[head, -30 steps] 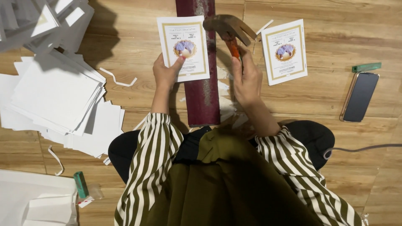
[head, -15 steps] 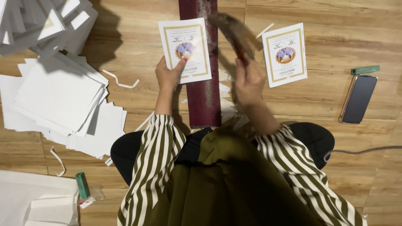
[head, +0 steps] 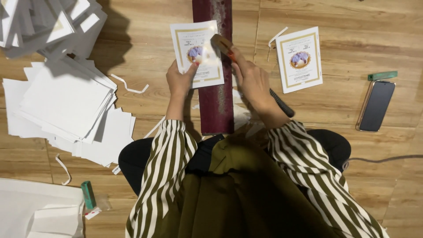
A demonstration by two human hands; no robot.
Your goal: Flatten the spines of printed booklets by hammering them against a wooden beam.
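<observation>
In the head view, a printed card with a gold border and a round picture is held flat across the left edge of a dark red block that lies on the wooden floor. The card is pinned by the left hand, its grip pressed together on the card's near left corner, thumb on top. A hammer is held in the right hand, the grip clamped around its handle, whose dark end juts out near the wrist. The hammer head is seen at the card's right edge, over the block; whether it is touching the card cannot be told.

A second card of the same kind lies on the floor just right of the block. Stacks of white sheets are spread to the left, with thin paper strips near them. A phone lies well to the right, with a small green object just beyond it.

For the strike to land well, it is judged that the card should be kept flat and still, the struck spot should be backed fully by the block, the pinning fingers should be kept clear of the hammer head, and the blow should be kept short and square.
</observation>
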